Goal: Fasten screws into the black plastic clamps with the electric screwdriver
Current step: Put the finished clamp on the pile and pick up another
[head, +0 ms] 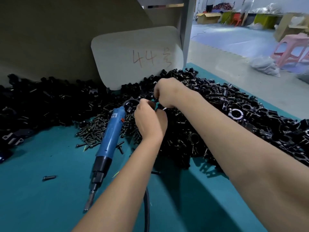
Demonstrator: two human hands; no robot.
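Both hands' grip [156, 104] pinches one clamp [158, 106].

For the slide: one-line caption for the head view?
Both hands, left hand and right hand, hold a black clamp over the pile; blue electric screwdriver lies idle on the teal table.

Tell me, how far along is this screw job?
Nothing visibly finished can be told apart in the clamp heaps. In hand: the left hand and right hand both pinch a small black clamp between them. The blue screwdriver lies unused on the teal table. A pile of loose screws remains.
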